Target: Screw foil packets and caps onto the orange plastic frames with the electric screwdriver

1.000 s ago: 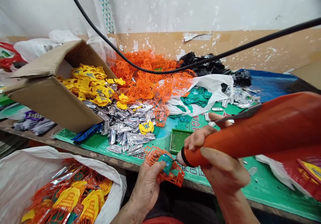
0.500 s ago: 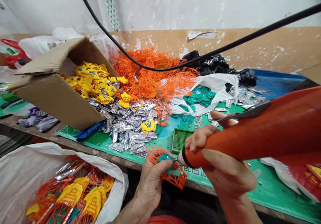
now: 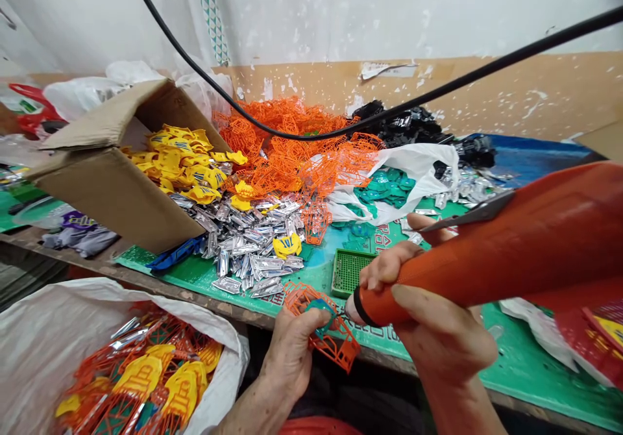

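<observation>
My left hand pinches an orange plastic lattice frame in front of the table edge, its thumb pressing a round teal plastic piece against it. My right hand is wrapped around an orange-red power screwdriver, which points down to the left. The tool's thin bit meets the lattice frame beside the teal piece; the exact contact spot is too small to make out. A small green mesh tray lies just behind the frame.
Silver metallic-looking pieces spread left of the tray. A cardboard box of yellow parts stands behind them, beside an orange lattice heap. A white sack of assembled pieces sits lower left. A black cable hangs across.
The lattice frame and teal piece have tilted slightly in my left hand, and its thumb has shifted a little. My right hand keeps the screwdriver in nearly the same place.
</observation>
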Action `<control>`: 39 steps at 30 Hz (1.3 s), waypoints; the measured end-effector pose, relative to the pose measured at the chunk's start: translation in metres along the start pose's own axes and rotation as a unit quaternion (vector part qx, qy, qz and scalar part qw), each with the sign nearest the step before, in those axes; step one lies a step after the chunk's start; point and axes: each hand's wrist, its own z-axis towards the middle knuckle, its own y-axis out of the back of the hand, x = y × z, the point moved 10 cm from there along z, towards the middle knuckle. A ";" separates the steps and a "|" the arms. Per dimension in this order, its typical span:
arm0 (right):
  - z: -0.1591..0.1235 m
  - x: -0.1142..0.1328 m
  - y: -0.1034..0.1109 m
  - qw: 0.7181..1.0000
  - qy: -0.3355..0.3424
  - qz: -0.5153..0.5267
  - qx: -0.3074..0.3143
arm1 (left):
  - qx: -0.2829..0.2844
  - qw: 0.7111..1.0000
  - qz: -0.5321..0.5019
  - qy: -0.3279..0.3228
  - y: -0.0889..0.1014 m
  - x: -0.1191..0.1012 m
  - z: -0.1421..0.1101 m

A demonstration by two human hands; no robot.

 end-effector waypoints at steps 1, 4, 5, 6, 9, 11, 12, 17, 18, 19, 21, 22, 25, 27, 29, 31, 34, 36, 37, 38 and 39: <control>0.000 0.001 0.001 1.000 0.003 0.001 -0.003 | -0.001 1.000 0.002 0.000 0.000 0.000 0.000; 0.002 0.005 0.003 1.000 0.010 0.010 -0.008 | 0.001 1.000 0.013 -0.004 -0.001 -0.002 -0.001; 0.003 0.006 0.003 1.000 0.010 0.012 -0.007 | 0.003 1.000 0.017 -0.005 -0.001 -0.002 0.000; 0.004 0.006 0.003 1.000 0.010 0.014 -0.005 | 0.004 1.000 0.019 -0.006 -0.001 -0.002 0.000; 0.005 0.006 0.002 1.000 0.004 0.013 -0.004 | 0.004 0.999 0.034 -0.001 0.001 0.000 0.001; 0.005 0.005 0.002 1.000 0.002 0.015 -0.009 | 0.013 0.999 0.051 0.007 0.002 0.003 0.001; 0.006 0.005 0.003 1.000 0.003 0.016 -0.012 | 0.015 0.998 0.058 0.011 0.002 0.003 0.001; 0.011 0.010 0.006 0.999 0.027 0.026 -0.025 | -0.016 0.998 0.059 0.002 0.009 -0.004 -0.002; 0.012 0.010 0.007 0.999 0.031 0.026 -0.029 | -0.017 0.998 0.053 -0.007 0.009 -0.007 -0.002; 0.013 0.010 0.009 0.999 0.032 0.027 -0.035 | -0.014 0.999 0.049 -0.017 0.009 -0.010 -0.003; 0.015 0.009 0.009 0.998 0.032 0.030 -0.038 | 0.003 0.998 0.057 -0.025 0.008 -0.012 -0.003; 0.015 0.009 0.008 0.998 0.031 0.035 -0.034 | 0.017 0.997 0.072 -0.019 0.007 -0.010 -0.002; 0.014 0.007 0.003 0.998 0.027 0.049 -0.011 | 0.050 0.992 0.116 0.009 0.008 -0.002 0.000; 0.013 0.006 0.000 0.998 0.022 0.057 0.004 | 0.067 0.990 0.123 0.016 0.007 0.002 0.001; 0.011 0.005 -0.001 0.998 0.017 0.062 0.013 | 0.092 0.989 0.113 0.026 0.001 0.005 0.001; 0.009 0.004 -0.002 0.997 0.014 0.067 0.017 | 0.109 0.989 0.090 0.042 -0.006 0.009 -0.001; 0.008 0.003 -0.002 0.997 0.009 0.071 0.017 | 0.099 0.992 0.035 0.065 -0.012 0.011 -0.004; 0.008 0.003 -0.002 0.997 0.008 0.074 0.017 | 0.086 0.993 0.005 0.080 -0.014 0.013 -0.006; 0.008 0.003 -0.002 0.997 0.008 0.075 0.016 | 0.082 0.993 -0.006 0.086 -0.015 0.013 -0.007; 0.008 0.003 -0.002 0.997 0.009 0.075 0.014 | 0.081 0.993 -0.013 0.091 -0.015 0.014 -0.008; 0.008 0.003 -0.002 0.997 0.009 0.073 0.012 | 0.080 0.992 -0.018 0.094 -0.014 0.015 -0.008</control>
